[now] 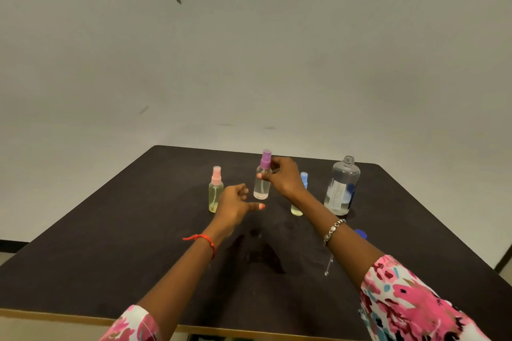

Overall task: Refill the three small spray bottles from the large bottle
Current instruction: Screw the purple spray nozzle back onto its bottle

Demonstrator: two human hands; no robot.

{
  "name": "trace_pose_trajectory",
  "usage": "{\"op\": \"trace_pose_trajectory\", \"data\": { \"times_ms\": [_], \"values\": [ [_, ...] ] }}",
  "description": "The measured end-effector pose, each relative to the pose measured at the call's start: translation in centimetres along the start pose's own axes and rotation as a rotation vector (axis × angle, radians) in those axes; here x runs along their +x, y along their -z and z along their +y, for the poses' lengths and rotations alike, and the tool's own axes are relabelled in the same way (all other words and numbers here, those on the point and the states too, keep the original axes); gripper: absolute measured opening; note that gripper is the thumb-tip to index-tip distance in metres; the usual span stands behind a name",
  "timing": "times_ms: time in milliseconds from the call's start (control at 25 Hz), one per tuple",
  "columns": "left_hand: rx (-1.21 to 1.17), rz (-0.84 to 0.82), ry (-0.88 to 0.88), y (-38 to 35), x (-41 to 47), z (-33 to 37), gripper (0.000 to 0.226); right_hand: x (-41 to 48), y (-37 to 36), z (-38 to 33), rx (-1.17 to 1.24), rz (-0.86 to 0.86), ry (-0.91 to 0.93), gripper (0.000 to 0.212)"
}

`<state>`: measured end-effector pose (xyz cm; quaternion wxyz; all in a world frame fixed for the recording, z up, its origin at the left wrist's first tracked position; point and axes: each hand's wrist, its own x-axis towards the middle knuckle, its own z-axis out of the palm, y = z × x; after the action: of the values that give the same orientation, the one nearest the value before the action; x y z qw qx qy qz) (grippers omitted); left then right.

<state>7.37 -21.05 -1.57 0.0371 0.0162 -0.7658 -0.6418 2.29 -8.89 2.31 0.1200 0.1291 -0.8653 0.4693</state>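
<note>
Standing upright on the dark table [138, 230], the purple-capped spray bottle [262, 178] is gripped at its neck by the fingers of the right hand [284, 177], while the left hand [235, 202] is held just left of it with fingers loosely spread, empty. The pink-capped bottle [215, 190] is seen further left of the purple one. To its right, the blue-capped bottle [300, 196] is partly hidden by the right wrist, and beyond that the large bottle [342, 187] is left uncapped, its blue cap [360, 233] lying nearer the person.

Blue-top bottle [297, 209] mostly hidden.
</note>
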Motion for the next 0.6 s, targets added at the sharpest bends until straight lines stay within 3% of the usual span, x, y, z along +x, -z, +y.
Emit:
{"op": "trace_pose_trajectory", "data": {
  "times_ms": [240,440,600],
  "values": [
    [0.576,-0.254,0.003,1.2,1.3,-3.3,0.069,4.0,-2.7,3.1,0.014,0.09,-0.103,0.026],
    [0.823,-0.374,-0.025,1.1,2.2,-4.0,0.062,6.2,-4.2,5.2,-0.013,0.052,-0.146,0.03],
    [0.853,-0.364,-0.05,1.0,2.5,-4.1,0.061,6.6,-4.7,5.6,-0.021,0.055,-0.162,0.034]
  ]
}}
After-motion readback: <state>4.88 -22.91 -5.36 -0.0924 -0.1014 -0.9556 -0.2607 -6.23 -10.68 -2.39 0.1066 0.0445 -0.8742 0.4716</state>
